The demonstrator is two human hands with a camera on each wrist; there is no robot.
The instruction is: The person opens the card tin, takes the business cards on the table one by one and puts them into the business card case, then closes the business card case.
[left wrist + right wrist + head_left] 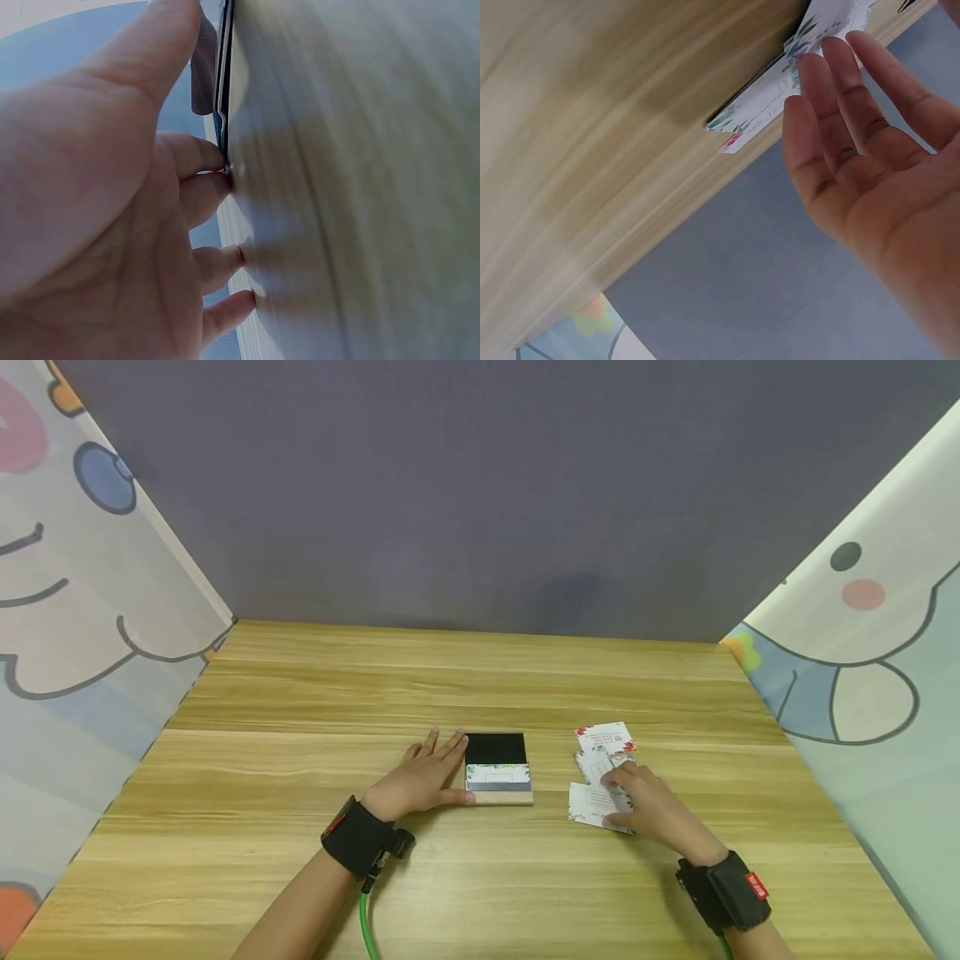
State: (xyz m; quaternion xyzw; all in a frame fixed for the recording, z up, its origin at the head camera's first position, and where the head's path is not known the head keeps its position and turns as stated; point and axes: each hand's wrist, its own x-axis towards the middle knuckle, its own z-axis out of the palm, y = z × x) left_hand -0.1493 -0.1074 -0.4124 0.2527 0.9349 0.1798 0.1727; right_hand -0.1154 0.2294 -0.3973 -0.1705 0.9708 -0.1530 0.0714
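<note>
A flat case (495, 748), black in its upper half, lies mid-table with a floral-printed card (497, 772) across its lower part. Against its left side rests my left hand (422, 781), fingers extended and thumb at the lower left corner. In the left wrist view those fingertips (217, 187) meet the tabletop along the case's thin edge. Over to the right, several white floral cards (588, 802) lie in an overlapping, uneven column. My right hand (654, 806) hovers at their right side, fingers loosely bent over the middle and lower cards, partly hiding them.
The wooden table (300, 693) ends at a dark grey upright panel (480, 510) at the back. Cartoon-printed panels (847, 693) flank both sides. A black wrist strap (358, 837) with a green cable (365, 922) sits on the left forearm; a similar strap (727, 893) is on the right.
</note>
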